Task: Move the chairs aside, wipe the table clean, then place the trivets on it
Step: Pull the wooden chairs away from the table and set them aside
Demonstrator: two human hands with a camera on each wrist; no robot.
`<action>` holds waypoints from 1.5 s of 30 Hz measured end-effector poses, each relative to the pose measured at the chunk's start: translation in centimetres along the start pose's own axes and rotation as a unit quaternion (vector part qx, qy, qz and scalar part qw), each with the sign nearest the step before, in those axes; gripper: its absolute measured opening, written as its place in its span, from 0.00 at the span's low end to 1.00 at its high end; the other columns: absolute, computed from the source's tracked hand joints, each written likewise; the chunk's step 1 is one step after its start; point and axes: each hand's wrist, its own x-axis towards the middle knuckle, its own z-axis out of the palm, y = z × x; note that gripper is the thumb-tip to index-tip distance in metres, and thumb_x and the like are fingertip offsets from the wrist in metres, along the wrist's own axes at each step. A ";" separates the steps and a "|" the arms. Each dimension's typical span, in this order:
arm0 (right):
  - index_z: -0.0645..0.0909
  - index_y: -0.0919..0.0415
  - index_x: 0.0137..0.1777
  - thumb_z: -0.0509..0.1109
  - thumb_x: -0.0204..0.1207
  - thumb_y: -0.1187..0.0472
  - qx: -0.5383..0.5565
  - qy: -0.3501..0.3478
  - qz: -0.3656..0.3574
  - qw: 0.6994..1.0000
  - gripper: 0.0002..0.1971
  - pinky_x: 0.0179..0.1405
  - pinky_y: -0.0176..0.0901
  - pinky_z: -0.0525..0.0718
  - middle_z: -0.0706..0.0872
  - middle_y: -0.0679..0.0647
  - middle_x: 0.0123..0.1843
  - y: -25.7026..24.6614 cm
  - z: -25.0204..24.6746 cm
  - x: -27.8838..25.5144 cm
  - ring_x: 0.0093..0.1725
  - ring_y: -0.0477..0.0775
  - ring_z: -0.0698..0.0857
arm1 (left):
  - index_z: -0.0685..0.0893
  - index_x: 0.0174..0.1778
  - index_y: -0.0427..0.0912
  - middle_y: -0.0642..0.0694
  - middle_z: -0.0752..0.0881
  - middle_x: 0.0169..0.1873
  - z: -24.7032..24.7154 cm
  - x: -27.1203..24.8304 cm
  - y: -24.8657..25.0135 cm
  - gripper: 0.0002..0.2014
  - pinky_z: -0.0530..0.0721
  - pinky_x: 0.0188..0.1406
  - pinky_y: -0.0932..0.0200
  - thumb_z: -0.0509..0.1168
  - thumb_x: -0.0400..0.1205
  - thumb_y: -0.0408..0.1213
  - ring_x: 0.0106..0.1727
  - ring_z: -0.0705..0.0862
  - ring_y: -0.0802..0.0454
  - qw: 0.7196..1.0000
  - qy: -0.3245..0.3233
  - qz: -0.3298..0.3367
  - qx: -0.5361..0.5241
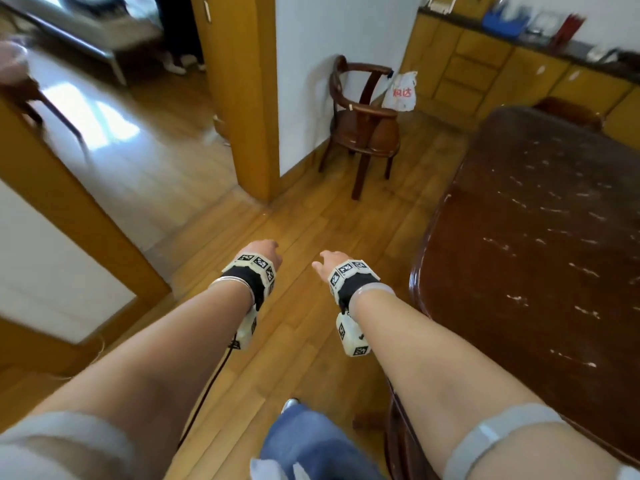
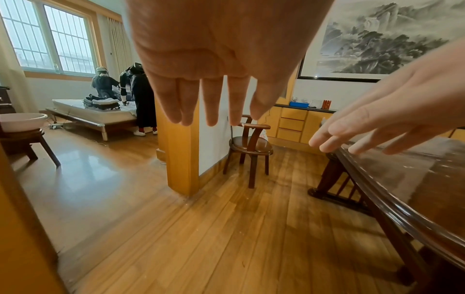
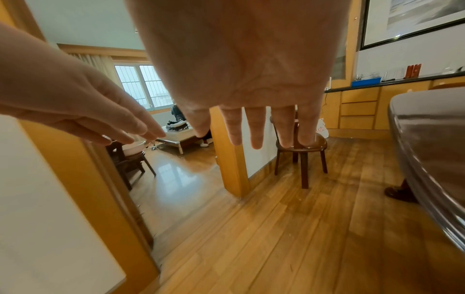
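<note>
Head: left hand [image 1: 264, 250] and right hand [image 1: 329, 259] side by side over floor, both empty; table [image 1: 526, 237] to the right, chair [image 1: 363, 123] ahead by wall.
Left wrist: fingers [image 2: 211, 99] straight, chair [image 2: 251, 145] straight ahead, well apart.
Right wrist: fingers [image 3: 254, 127] straight, empty; chair [image 3: 302, 151] dead ahead, right hand slightly nearer.

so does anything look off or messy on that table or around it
Yes: the dark table is dotted with white flecks and streaks across its top, so it has not been wiped. The chair stands upright by the wall, apart from the table. Both hands, left hand and right hand, hold nothing.
</note>
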 end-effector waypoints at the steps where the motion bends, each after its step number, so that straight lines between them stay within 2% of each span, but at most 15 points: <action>1: 0.66 0.59 0.79 0.53 0.87 0.49 0.008 0.007 0.003 1.000 0.24 0.70 0.59 0.75 0.73 0.61 0.76 -0.4 -1.6 1.5 0.73 0.64 0.74 | 0.68 0.78 0.47 0.41 0.77 0.71 -1.3 1.7 0.1 0.22 0.79 0.62 0.50 0.55 0.87 0.41 0.69 0.78 0.42 1.000 0.004 0.004 -0.001; 6: 0.67 0.59 0.78 0.54 0.87 0.49 0.000 0.016 0.009 1.000 0.24 0.68 0.59 0.77 0.74 0.61 0.75 -3.2 -7.9 8.4 0.72 0.64 0.76 | 0.69 0.77 0.45 0.42 0.75 0.73 -6.6 9.7 0.8 0.21 0.79 0.66 0.48 0.54 0.87 0.40 0.71 0.76 0.42 0.999 0.013 0.031 0.007; 10: 0.68 0.59 0.78 0.53 0.87 0.48 -0.027 0.001 0.013 1.000 0.24 0.69 0.60 0.76 0.75 0.61 0.75 -5.3 -10.2 14.5 0.72 0.64 0.75 | 0.71 0.75 0.45 0.44 0.73 0.74 -8.4 16.9 0.7 0.20 0.77 0.68 0.43 0.54 0.86 0.40 0.73 0.74 0.42 0.999 -0.003 0.048 0.022; 14: 0.68 0.59 0.78 0.54 0.87 0.48 -0.019 -0.006 0.036 0.999 0.24 0.67 0.58 0.78 0.76 0.61 0.74 -7.5 -13.2 21.9 0.70 0.64 0.77 | 0.72 0.74 0.42 0.42 0.75 0.73 -11.4 25.9 0.4 0.19 0.77 0.68 0.44 0.54 0.86 0.37 0.72 0.75 0.41 0.997 0.005 0.069 0.044; 19: 0.68 0.59 0.77 0.54 0.87 0.49 0.006 0.017 0.076 0.997 0.23 0.64 0.56 0.79 0.76 0.61 0.72 -10.2 -19.0 30.2 0.69 0.64 0.78 | 0.72 0.75 0.43 0.43 0.75 0.73 -17.5 36.5 0.9 0.19 0.76 0.70 0.44 0.54 0.87 0.38 0.73 0.74 0.43 0.992 0.007 0.116 0.043; 24: 0.69 0.58 0.76 0.54 0.87 0.49 0.039 0.038 0.098 0.994 0.22 0.63 0.56 0.79 0.77 0.59 0.72 -11.4 -24.8 37.1 0.67 0.62 0.79 | 0.74 0.73 0.43 0.42 0.77 0.70 -24.4 45.5 2.4 0.18 0.78 0.67 0.45 0.54 0.87 0.39 0.70 0.77 0.41 0.987 0.024 0.154 0.042; 28: 0.67 0.58 0.78 0.54 0.87 0.49 0.051 0.033 0.114 0.992 0.23 0.66 0.56 0.78 0.75 0.59 0.75 -10.4 -28.3 42.8 0.70 0.63 0.77 | 0.74 0.72 0.42 0.41 0.79 0.68 -27.3 51.8 5.3 0.18 0.79 0.65 0.47 0.54 0.86 0.39 0.68 0.79 0.41 0.983 0.020 0.182 0.025; 31: 0.67 0.59 0.79 0.54 0.87 0.48 0.045 0.021 0.123 0.991 0.25 0.69 0.57 0.76 0.74 0.61 0.75 -8.6 -31.4 47.9 0.72 0.64 0.76 | 0.72 0.74 0.42 0.40 0.77 0.71 -28.7 57.4 8.5 0.19 0.78 0.68 0.46 0.54 0.86 0.38 0.70 0.77 0.41 0.980 0.014 0.199 0.012; 35: 0.67 0.60 0.79 0.54 0.87 0.49 0.060 0.027 0.128 0.990 0.24 0.70 0.57 0.76 0.74 0.61 0.76 -5.2 -36.2 55.9 0.72 0.64 0.75 | 0.69 0.77 0.42 0.40 0.73 0.75 -31.6 64.8 13.7 0.21 0.73 0.72 0.49 0.53 0.87 0.37 0.73 0.74 0.41 0.979 0.014 0.201 0.019; 37: 0.67 0.59 0.79 0.54 0.87 0.49 0.071 0.023 0.130 0.989 0.24 0.70 0.58 0.75 0.73 0.61 0.76 -3.4 -38.9 59.8 0.73 0.64 0.75 | 0.70 0.77 0.43 0.40 0.74 0.74 -33.4 68.5 16.5 0.21 0.74 0.70 0.49 0.54 0.86 0.38 0.72 0.75 0.41 0.980 0.022 0.197 0.025; 41: 0.67 0.59 0.79 0.55 0.86 0.49 0.084 0.030 0.136 0.987 0.25 0.71 0.57 0.74 0.73 0.60 0.77 0.2 -44.3 67.0 0.73 0.63 0.75 | 0.74 0.71 0.38 0.37 0.79 0.67 -37.1 75.7 21.8 0.18 0.78 0.61 0.48 0.53 0.85 0.37 0.65 0.79 0.38 0.980 0.029 0.197 0.021; 45: 0.68 0.59 0.78 0.55 0.86 0.49 0.096 0.031 0.147 0.984 0.24 0.71 0.57 0.74 0.75 0.61 0.75 3.5 -48.4 73.1 0.72 0.63 0.76 | 0.74 0.69 0.33 0.32 0.79 0.65 -38.8 82.4 25.8 0.18 0.77 0.61 0.48 0.54 0.84 0.35 0.64 0.79 0.35 0.981 0.014 0.193 0.004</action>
